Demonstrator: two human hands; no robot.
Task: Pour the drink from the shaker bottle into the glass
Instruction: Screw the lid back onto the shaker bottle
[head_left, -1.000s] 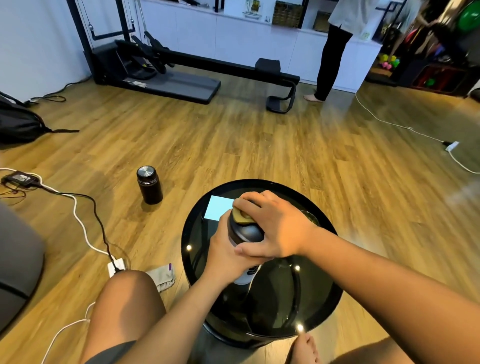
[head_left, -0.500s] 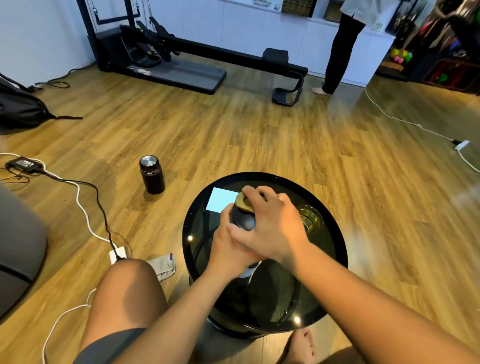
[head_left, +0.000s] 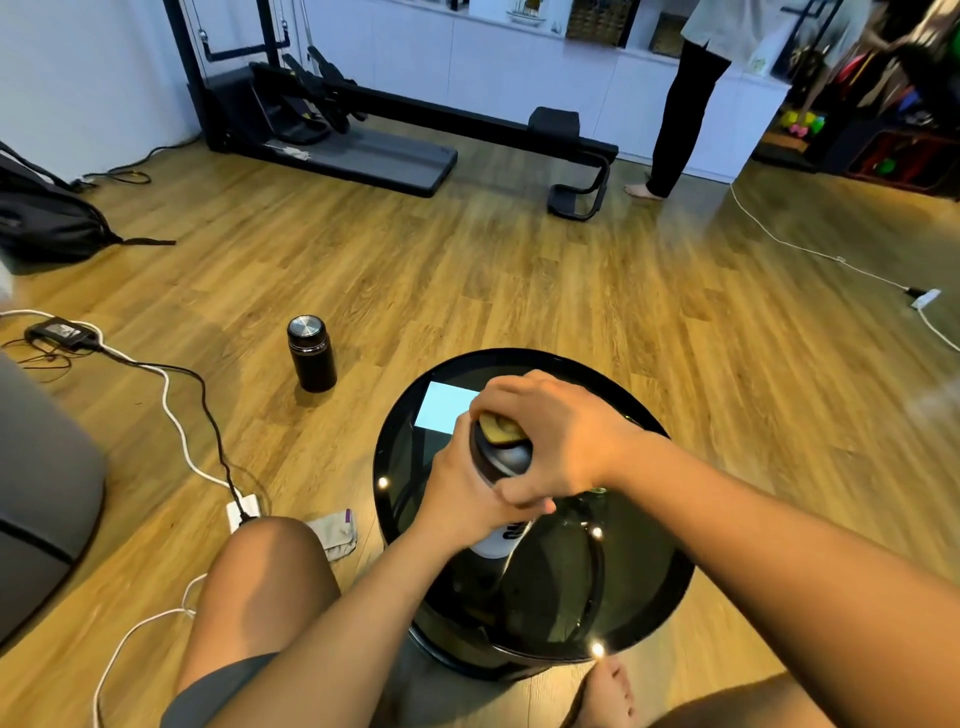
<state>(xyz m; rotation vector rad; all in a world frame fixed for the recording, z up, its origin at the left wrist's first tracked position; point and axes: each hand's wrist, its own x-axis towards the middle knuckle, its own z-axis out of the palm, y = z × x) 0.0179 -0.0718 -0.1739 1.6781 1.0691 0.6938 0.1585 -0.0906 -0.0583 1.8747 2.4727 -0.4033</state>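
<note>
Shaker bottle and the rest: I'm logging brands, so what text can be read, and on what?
Shaker bottle: dark lettering below the left hand, mostly covered, unreadable.
Blue card on the table: blank.
Black flask on the floor: no visible text.

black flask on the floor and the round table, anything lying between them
Nothing: in the head view, only bare wood floor separates the black flask from the round table.

One head-worn view looks forward and down, close over the table
</note>
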